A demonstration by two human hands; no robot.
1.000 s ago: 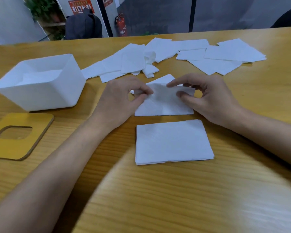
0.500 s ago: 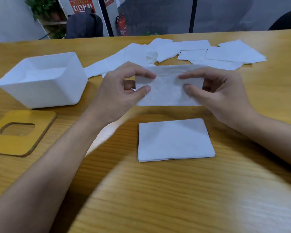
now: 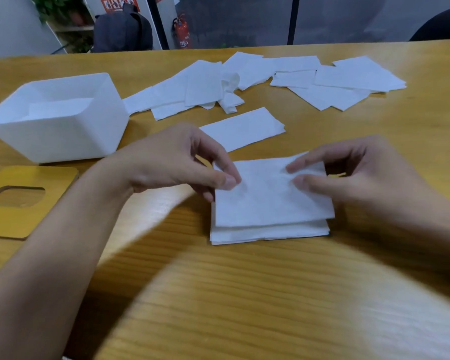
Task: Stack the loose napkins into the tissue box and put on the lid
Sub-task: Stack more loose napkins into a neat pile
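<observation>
A folded white napkin [image 3: 268,196] lies on top of a small napkin stack [image 3: 270,233] near the table's middle. My left hand [image 3: 174,162] pinches the napkin's left edge and my right hand [image 3: 359,172] pinches its right edge. One folded napkin [image 3: 244,127] lies alone just behind my hands. Several loose napkins [image 3: 244,81] are scattered across the far side of the table. The white tissue box [image 3: 55,141] stands open at the left with napkins inside. Its yellow lid [image 3: 31,219] with a rounded slot lies flat in front of the box.
The wooden table [image 3: 244,294] stretches toward me below the stack. Behind the far edge are a dark backpack [image 3: 122,27], a red fire extinguisher [image 3: 182,32] and a dark chair back [image 3: 444,22].
Both hands lifted a napkin from behind the stack, brought it toward me and set it on top of the stack. A second folded napkin is uncovered where it lay.
</observation>
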